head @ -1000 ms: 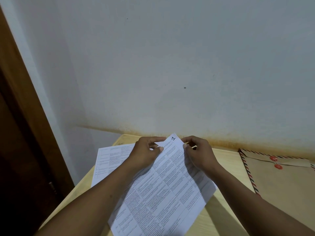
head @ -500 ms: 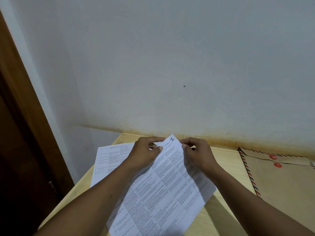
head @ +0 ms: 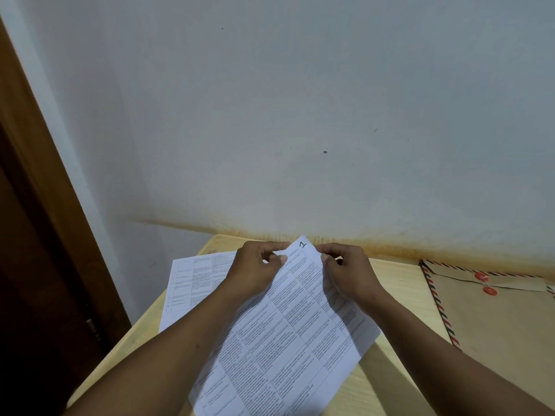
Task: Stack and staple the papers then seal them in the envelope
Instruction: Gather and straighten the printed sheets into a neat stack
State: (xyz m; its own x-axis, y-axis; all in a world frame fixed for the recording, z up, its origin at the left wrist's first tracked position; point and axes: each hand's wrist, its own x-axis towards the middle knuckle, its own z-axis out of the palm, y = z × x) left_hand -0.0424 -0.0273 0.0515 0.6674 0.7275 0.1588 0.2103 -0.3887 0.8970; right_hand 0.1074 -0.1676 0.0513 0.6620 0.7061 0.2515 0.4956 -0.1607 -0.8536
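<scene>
Top sheet of white printed paper with ruled tables [head: 285, 340], lying skewed across the pale wooden table [head: 393, 283], near edge toward the viewer. Left hand [head: 258, 271] and right hand [head: 348, 274] each pinch its far, numbered corner between thumb and curled fingers, one on either side. A second white printed sheet [head: 192, 280] lies flat beneath and shows at left. The paper is judged light, limp and easily creased, so it is best held at corners or opposite edges and squared against the table. The brown paper envelope with striped border and red string-discs [head: 495, 325] lies flat at far right, apart from the sheets.
</scene>
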